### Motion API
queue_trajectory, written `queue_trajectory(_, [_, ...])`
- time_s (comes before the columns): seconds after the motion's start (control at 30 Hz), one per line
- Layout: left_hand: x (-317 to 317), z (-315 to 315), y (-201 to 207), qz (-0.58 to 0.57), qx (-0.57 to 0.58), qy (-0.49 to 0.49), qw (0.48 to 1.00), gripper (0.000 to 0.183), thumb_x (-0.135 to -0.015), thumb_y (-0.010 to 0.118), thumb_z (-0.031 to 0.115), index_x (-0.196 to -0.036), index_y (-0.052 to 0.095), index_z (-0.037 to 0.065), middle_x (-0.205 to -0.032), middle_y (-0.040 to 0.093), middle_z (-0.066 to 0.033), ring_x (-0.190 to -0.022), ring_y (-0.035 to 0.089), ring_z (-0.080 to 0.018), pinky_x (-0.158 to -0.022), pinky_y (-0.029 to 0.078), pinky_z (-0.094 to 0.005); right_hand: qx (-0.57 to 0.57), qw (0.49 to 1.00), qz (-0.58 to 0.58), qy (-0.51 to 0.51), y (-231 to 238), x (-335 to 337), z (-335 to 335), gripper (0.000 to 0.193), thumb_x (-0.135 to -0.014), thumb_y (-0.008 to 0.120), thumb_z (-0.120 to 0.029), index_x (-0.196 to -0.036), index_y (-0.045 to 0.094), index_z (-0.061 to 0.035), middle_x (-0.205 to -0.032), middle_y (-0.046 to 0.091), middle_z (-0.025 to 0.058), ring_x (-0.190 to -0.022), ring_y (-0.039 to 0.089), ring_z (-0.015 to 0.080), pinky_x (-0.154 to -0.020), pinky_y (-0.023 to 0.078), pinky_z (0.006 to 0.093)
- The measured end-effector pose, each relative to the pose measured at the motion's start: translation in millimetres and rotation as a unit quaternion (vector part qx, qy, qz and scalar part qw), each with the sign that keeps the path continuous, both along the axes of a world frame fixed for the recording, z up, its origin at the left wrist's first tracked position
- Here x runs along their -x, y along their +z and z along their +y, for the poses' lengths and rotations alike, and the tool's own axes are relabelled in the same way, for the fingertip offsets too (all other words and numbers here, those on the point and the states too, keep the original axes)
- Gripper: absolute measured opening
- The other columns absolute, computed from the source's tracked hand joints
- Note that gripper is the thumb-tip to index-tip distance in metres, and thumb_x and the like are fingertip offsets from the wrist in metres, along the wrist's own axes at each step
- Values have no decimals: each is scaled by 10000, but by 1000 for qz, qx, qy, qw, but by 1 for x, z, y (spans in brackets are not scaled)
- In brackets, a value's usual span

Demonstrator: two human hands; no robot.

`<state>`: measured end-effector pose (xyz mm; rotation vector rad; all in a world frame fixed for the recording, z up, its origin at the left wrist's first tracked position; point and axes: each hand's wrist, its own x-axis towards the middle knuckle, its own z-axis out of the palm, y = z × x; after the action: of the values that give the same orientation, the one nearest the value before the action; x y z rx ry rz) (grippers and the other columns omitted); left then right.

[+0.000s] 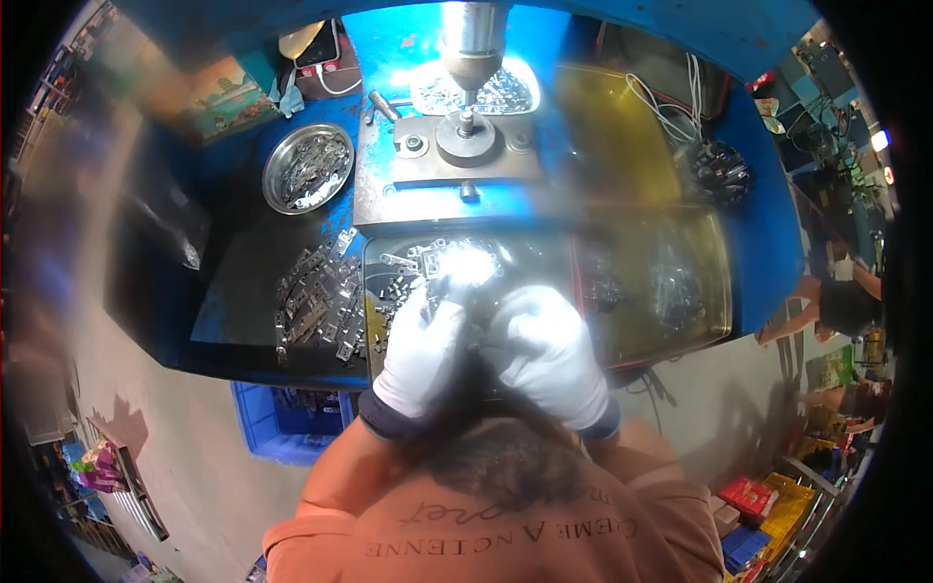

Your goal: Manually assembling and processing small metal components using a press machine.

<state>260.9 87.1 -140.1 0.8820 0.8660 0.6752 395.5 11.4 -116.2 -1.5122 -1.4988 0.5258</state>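
My left hand (pixel 420 361), in a white glove, is closed with thumb and fingertips together over a shallow tray (pixel 373 243). A small metal part (pixel 429 299) shows at its fingertips, partly hidden and washed out by glare. My right hand (pixel 546 350), also gloved, is curled beside it over the same tray; what its fingers hold, if anything, is hidden. Small metal pieces (pixel 394 290) lie in the tray by my left fingertips. Beyond both hands stands a press, its ram (pixel 473 58) above a round steel die (pixel 466 138) on a bolted plate.
Flat metal strips (pixel 316 296) are heaped left of the tray. A round metal bowl (pixel 274 194) of parts sits farther back. At right are a yellow translucent tray (pixel 714 282) and a dark bundle of parts (pixel 721 173). A blue crate (pixel 255 428) stands below the table edge.
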Motion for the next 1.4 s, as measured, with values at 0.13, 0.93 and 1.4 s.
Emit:
queue_trajectory(0.13, [-2,-3,0,30,-56,6,998,260,-920,536,151,-1153,522,37,-850,587,1,-677,539,-62,-555,439,-195,-38,999,-4,-2,-9,1,1,154,-622,753,-85,-730,644,-77,-807,606,71,-775,578,278,-693,474,370])
queue_trajectory(0.93, [-27,-10,-2,-52,9,-21,998,227,-914,438,88,-1138,472,77,-767,476,15,-616,448,-51,-560,459,-194,16,966,89,-240,-14,-102,-9,146,-647,719,-123,-702,612,-40,-829,640,114,-754,613,305,-695,492,370])
queue_trajectory(1.4, [-32,-4,-2,42,-64,5,997,128,-921,537,192,-1001,532,93,-694,535,26,-511,462,-28,-414,337,-164,78,980,18,-181,13,-96,-21,123,-716,640,-76,-796,614,14,-708,567,152,-653,559,255,-602,435,334])
